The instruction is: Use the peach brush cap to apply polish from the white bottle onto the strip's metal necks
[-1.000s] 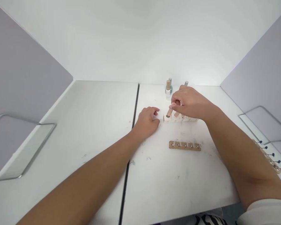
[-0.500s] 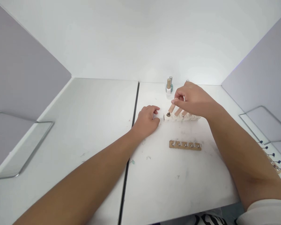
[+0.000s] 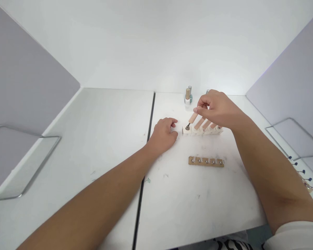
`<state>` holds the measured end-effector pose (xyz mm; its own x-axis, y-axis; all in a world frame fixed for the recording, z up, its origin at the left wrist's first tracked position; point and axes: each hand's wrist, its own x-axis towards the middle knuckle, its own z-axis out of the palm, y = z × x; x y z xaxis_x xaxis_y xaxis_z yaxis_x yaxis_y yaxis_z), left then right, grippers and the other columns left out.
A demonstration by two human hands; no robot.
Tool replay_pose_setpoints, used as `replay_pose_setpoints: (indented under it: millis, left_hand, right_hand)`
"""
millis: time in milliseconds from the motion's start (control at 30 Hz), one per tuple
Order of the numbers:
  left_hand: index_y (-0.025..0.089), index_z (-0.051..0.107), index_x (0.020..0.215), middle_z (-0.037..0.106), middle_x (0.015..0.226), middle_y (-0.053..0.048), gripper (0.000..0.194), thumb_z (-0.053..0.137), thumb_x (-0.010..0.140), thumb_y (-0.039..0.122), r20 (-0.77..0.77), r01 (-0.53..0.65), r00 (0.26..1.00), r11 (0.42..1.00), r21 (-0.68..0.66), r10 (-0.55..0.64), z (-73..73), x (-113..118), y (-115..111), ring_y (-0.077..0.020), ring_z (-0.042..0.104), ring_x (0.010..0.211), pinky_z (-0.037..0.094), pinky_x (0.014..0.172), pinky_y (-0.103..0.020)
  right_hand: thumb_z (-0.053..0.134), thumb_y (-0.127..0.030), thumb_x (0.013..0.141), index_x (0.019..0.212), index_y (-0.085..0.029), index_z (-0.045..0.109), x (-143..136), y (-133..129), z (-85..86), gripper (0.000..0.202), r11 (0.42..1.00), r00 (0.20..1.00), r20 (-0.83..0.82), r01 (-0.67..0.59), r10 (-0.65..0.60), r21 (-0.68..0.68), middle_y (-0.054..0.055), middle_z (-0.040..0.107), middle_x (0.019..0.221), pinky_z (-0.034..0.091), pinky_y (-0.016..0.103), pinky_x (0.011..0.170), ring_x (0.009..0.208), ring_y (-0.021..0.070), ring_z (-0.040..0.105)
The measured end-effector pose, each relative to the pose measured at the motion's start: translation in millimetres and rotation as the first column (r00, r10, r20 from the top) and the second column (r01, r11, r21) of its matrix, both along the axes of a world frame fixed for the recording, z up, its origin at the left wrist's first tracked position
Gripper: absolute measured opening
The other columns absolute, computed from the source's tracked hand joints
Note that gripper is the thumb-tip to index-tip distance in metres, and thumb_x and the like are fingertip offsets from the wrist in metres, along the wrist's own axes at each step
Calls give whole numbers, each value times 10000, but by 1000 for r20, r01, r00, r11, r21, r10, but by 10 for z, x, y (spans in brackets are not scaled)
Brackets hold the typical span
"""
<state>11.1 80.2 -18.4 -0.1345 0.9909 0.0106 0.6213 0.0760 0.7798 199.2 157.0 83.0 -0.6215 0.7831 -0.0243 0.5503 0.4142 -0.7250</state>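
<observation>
My right hand (image 3: 214, 107) pinches the pale tan cap (image 3: 193, 116) of a nail polish brush. A short dark stem shows between this cap and the dark neck of the leftmost bottle (image 3: 187, 128); its tip is at the neck or inside it. That bottle stands at the end of a row of pale nail polish bottles (image 3: 205, 132), whose tan caps slant to the right, partly covered by my hand. My left hand (image 3: 165, 133) rests on the table just left of the row, fingers loosely bent and thumb apart, holding nothing.
A brown strip (image 3: 206, 162) with several small shiny pieces lies before the row. Other polish bottles (image 3: 187, 99) stand behind it. At the right edge are several dark blue tips on thin stems (image 3: 304, 173). Wire frames (image 3: 39, 135) flank both sides. A dark seam (image 3: 141, 194) divides the table.
My right hand has risen slightly up and right with the cap, and the dark stem now shows above the bottle's neck. My left hand has stayed in place.
</observation>
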Motion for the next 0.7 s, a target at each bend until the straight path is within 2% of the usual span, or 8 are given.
replay_pose_setpoints:
  millis: [100, 200, 400, 467, 567, 633, 700]
  left_hand:
    - [209, 537, 1078, 569, 1077, -62, 407, 478, 682, 138, 22, -19, 1000, 1000, 11, 19, -7, 1, 1, -229, 521, 1072, 450, 942, -413]
    - [214, 520, 1045, 563, 1059, -53, 376, 471, 680, 142, 45, -57, 997, 998, 29, 55, -14, -2, -3, -213, 536, 1026, 471, 876, -386]
    - [221, 459, 905, 513, 897, -12, 217, 447, 695, 166, 66, -97, 994, 993, 66, 92, 24, -10, -47, -144, 501, 742, 442, 649, -290]
    - [220, 455, 851, 464, 764, 15, 155, 438, 703, 179, 65, -41, 997, 998, 38, 39, 61, 10, -101, -123, 444, 626, 398, 569, -263]
    - [213, 493, 796, 417, 655, 35, 97, 439, 715, 211, 48, 110, 993, 993, -41, -108, 123, 61, -242, -109, 398, 543, 355, 506, -244]
    - [211, 546, 813, 474, 676, 27, 134, 455, 718, 236, 23, 211, 977, 972, -98, -210, 153, 95, -360, -116, 440, 556, 382, 512, -248]
    - [215, 595, 905, 560, 790, -1, 227, 476, 717, 259, -16, 278, 959, 950, -140, -283, 165, 123, -467, -148, 526, 653, 443, 563, -270]
  right_hand:
    - [530, -365, 861, 700, -180, 473, 22, -20, 19, 252, 999, 1000, -14, 26, -27, -43, 54, 701, 839, 389, 256, 393, 528, 166, 654]
    - [550, -378, 852, 710, -182, 486, 74, -55, 28, 250, 997, 997, -70, 42, -46, -58, 37, 686, 768, 400, 248, 401, 523, 155, 648]
    - [584, -342, 824, 706, -184, 540, 306, -220, 36, 202, 991, 971, -199, 120, -131, -64, 22, 656, 667, 445, 285, 520, 598, 153, 633]
    - [605, -334, 801, 694, -181, 567, 423, -303, 22, 190, 984, 950, -258, 173, -178, -41, 17, 639, 661, 427, 286, 557, 619, 140, 603]
    - [624, -327, 780, 666, -181, 583, 614, -442, -37, 189, 962, 905, -332, 271, -267, -36, 2, 574, 655, 358, 270, 566, 619, 106, 500]
    - [629, -316, 770, 642, -182, 576, 733, -530, -106, 193, 945, 877, -360, 322, -319, -54, -7, 511, 647, 313, 265, 561, 608, 94, 424]
    - [623, -313, 768, 627, -184, 563, 831, -600, -199, 200, 937, 858, -382, 338, -345, -87, -16, 454, 628, 287, 264, 561, 601, 92, 375]
